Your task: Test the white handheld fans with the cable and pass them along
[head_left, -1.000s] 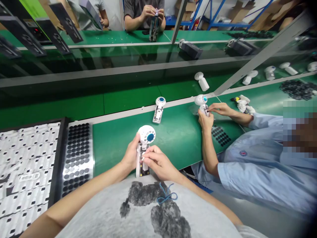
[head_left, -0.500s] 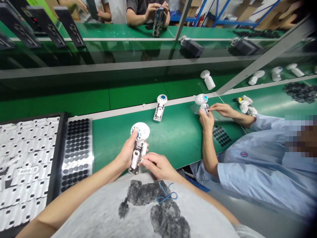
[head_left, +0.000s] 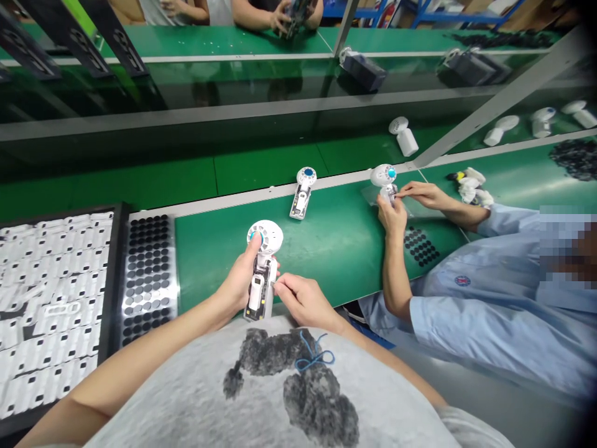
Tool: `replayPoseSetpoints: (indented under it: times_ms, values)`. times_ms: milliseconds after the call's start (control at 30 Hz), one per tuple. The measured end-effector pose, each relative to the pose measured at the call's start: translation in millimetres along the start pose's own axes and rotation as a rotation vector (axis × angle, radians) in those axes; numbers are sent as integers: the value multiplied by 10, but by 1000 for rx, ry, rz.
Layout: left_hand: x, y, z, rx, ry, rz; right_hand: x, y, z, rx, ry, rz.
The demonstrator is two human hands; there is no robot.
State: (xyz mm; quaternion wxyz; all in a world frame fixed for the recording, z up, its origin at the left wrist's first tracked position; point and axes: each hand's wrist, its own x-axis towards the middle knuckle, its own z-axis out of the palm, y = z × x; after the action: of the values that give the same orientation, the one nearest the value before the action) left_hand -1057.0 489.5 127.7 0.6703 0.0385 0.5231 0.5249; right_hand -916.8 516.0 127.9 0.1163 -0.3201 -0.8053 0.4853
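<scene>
A white handheld device (head_left: 271,238) with a round, slotted head is upright in my left hand (head_left: 239,279). My left thumb presses on the blue centre of its head, and the fingers wrap behind the handle. The handle's front is uncovered, showing a white inner part (head_left: 256,292) and dark electronics. My right hand (head_left: 304,303) is closed in a pinch at the right edge of the handle. Whatever lies between those fingertips is too small to make out. A second such device (head_left: 302,194), also with its handle uncovered, lies farther back on the green table.
At left stand a black-edged tray (head_left: 119,249) of white shells and a clear sheet (head_left: 173,274) of black round pads. To the right, a co-worker's hands (head_left: 394,214) hold a similar device (head_left: 384,175). A metal post (head_left: 494,102) slants up behind them.
My right fingertips have moved up along the handle's right edge; the small white bit seen at them before no longer shows. My left hand keeps its hold. The view has tilted slightly down.
</scene>
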Motion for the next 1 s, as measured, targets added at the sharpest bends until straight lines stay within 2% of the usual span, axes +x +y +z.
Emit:
replayPoseSetpoints:
  times_ms: [167,267,433,567,700,1000]
  values:
    - [-37,19,-5,228,-79,71,-11,29,-55,-62,-88,51]
    - [-61,38,-5,276,-89,66,-6,66,-59,-45,-128,77]
    - [-86,60,26,274,-97,6,0,116,-31,107,-203,89]
    - [-111,61,54,199,-90,9,4,105,-17,100,-181,92]
    - [-130,48,49,224,-45,14,16,94,-3,144,-183,84]
    - [-95,8,-6,235,-30,3,78,110,14,155,-224,87]
